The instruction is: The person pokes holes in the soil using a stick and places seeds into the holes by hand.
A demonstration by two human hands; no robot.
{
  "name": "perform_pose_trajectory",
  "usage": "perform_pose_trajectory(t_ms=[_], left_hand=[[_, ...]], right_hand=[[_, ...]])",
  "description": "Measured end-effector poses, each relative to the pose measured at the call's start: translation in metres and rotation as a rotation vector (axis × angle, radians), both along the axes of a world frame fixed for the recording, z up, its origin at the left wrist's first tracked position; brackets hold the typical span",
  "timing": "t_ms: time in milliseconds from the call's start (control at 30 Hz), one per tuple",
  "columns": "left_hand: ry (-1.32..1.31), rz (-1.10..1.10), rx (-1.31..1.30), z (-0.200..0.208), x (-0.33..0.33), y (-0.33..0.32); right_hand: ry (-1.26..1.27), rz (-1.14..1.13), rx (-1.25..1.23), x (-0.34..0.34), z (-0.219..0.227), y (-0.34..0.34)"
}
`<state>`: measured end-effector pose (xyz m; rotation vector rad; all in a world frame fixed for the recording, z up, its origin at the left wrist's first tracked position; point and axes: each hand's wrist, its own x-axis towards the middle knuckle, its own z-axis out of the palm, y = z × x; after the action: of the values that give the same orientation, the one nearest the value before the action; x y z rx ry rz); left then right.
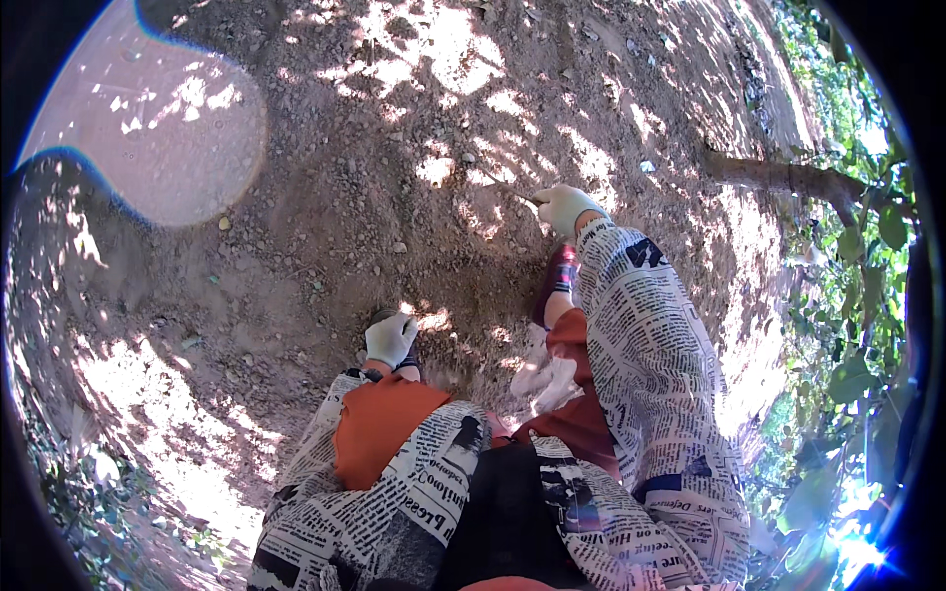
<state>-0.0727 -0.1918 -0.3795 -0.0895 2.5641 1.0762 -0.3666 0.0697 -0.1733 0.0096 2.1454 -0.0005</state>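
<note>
A pale glove covers my right hand [569, 209], which is stretched forward over the dirt. Its fingers are closed on a thin, narrow tool [514, 191] that points forward and left to the soil; its exact kind is too small to make out. My left hand [391, 340], also gloved, is curled closed beside my left knee, just above my shoe. Whatever it may hold is hidden. Loose brown soil [394, 197] with small stones lies in front of both hands.
My dark red shoe [558, 281] stands just behind my right hand. A tree trunk or thick branch [788, 177] reaches in from the right, with green leaves [857, 374] around it. Low plants [89, 483] grow at the lower left. Sun patches dapple the ground.
</note>
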Motion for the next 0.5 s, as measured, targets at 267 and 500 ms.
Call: perform_pose_trajectory(t_ms=[267,500], left_hand=[[0.087,0.042,-0.001,0.003,0.002,-0.004],[0.045,0.025,-0.026,-0.004,0.007,-0.004]], right_hand=[[0.234,0.119,-0.490,0.013,-0.027,0.104],[0.221,0.293,-0.332,0.095,-0.018,0.163]])
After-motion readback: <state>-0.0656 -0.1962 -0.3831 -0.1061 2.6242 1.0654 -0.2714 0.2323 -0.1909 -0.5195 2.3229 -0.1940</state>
